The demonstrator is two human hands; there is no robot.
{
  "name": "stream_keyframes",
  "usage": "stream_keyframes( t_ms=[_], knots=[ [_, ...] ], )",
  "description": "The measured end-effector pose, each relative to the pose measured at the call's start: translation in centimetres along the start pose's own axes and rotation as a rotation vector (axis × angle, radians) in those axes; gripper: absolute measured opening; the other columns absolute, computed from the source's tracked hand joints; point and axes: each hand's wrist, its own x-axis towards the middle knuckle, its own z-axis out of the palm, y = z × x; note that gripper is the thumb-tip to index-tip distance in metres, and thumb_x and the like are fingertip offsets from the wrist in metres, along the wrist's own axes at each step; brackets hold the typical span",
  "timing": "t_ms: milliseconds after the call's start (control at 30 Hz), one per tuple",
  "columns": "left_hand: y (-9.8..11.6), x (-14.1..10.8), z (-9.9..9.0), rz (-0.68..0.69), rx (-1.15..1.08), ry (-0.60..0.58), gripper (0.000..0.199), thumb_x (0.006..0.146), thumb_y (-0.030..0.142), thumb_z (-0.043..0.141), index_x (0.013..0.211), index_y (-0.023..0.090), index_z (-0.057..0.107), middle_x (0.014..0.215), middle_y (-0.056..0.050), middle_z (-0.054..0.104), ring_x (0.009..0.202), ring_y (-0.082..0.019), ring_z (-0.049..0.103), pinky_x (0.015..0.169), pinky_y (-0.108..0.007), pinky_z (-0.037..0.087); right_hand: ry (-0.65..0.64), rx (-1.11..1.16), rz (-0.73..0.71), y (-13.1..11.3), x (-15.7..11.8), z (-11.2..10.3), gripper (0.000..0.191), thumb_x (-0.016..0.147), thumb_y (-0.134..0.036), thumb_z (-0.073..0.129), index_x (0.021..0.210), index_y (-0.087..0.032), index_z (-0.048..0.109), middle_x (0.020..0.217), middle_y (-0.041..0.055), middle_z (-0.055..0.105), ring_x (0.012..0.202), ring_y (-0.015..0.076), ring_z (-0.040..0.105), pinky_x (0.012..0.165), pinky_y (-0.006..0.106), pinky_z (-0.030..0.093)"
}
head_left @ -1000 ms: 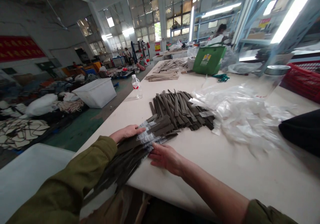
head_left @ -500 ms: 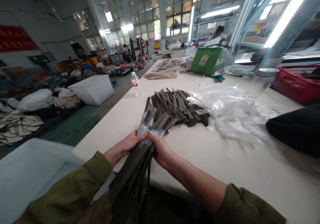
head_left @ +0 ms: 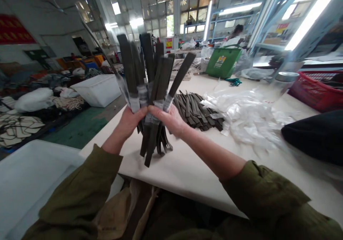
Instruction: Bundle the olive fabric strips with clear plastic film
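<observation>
Writing: a yellow and white emblem is carried by the green bag (head_left: 223, 63), its print too small to be read; pale characters on the red banner (head_left: 14, 30) are blurred; small dark print is seen on the brown sack (head_left: 115, 215) below the desk (head_left: 193, 165), also unreadable.
Bundle: the bundle of dark strips (head_left: 160, 79) is held roughly upright above the near left part of the desk, its strips fanned at the top; whether its lower ends touch cannot be told.
Left hand: the wrapped middle is gripped from the left by the left hand (head_left: 130, 120), thumb laid across the front.
Right hand: the same middle is pinched from the right by the right hand (head_left: 174, 120), the two thumbs meeting tip to tip.
Edges and room: bare desk is left between the near edge and the loose strips (head_left: 199, 111), beside which the clear plastic (head_left: 249, 114) is heaped; the right side is bounded by the black item (head_left: 316, 136) and red basket (head_left: 317, 89).
Change: the bundle, previously slanted down past the near edge, is now raised, and the bottle is hidden behind it.
</observation>
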Motion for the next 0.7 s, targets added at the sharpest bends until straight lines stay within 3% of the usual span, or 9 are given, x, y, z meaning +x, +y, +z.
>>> stream_keyframes(
  t_ms=[67,167,267,433,533,700],
  knots=[
    [-2.6,-2.1,0.6,-0.136,0.019,-0.037,0.056,0.064,0.054,0.074,0.101,0.014,0.062,0.110,-0.012,0.069,0.106,-0.028,0.061,0.093,-0.040,0.048,0.069,-0.079,0.021,3.2,-1.3,0.1,0.032,0.077,-0.039,0.066,0.100,-0.016,0.064,0.106,0.0036,0.067,0.108,0.0252,0.056,0.099,0.041,0.041],
    [-5.2,-4.2,1.2,-0.199,0.038,-0.024,0.071,0.054,0.049,0.080,0.111,0.014,0.057,0.121,-0.014,0.063,0.113,-0.030,0.058,0.097,-0.042,0.045,0.109,-0.064,0.058,6.0,-2.4,0.3,0.031,0.079,-0.040,0.062,0.102,-0.018,0.063,0.105,0.0038,0.067,0.104,0.0242,0.058,0.097,0.041,0.043],
    [-5.8,-4.6,1.1,-0.204,0.071,0.019,0.081,0.047,0.043,0.083,0.117,0.015,0.053,0.123,-0.014,0.062,0.115,-0.031,0.056,0.100,-0.043,0.043,0.046,-0.152,0.030,5.5,-2.1,0.3,0.035,0.080,-0.042,0.060,0.107,-0.019,0.061,0.109,0.0049,0.064,0.108,0.0248,0.055,0.099,0.041,0.041],
    [-6.1,-5.3,-0.3,-0.243,-0.002,0.025,0.068,0.054,0.044,0.080,0.112,0.016,0.058,0.117,-0.011,0.066,0.115,-0.032,0.056,0.100,-0.045,0.044,-0.069,-0.262,0.014,2.1,-1.6,1.5,0.051,0.078,-0.046,0.063,0.119,-0.017,0.053,0.113,0.0084,0.059,0.106,0.0274,0.055,0.097,0.044,0.041],
    [-6.8,-7.2,-0.5,-0.261,-0.084,0.059,0.070,0.051,0.044,0.081,0.113,0.019,0.059,0.118,-0.009,0.065,0.119,-0.034,0.053,0.102,-0.046,0.043,-0.004,-0.207,0.059,1.8,-2.2,3.2,0.050,0.078,-0.042,0.064,0.121,-0.019,0.050,0.110,0.0058,0.061,0.103,0.0248,0.056,0.093,0.040,0.044],
    [-7.5,-10.3,1.2,-0.414,0.034,0.072,0.077,0.044,0.033,0.085,0.115,0.023,0.060,0.115,-0.007,0.067,0.124,-0.036,0.049,0.108,-0.050,0.037,0.165,-0.009,0.128,4.1,-3.6,4.7,0.038,0.082,-0.042,0.059,0.113,-0.020,0.055,0.111,0.0058,0.063,0.103,0.0243,0.056,0.094,0.038,0.043]
  ],
)
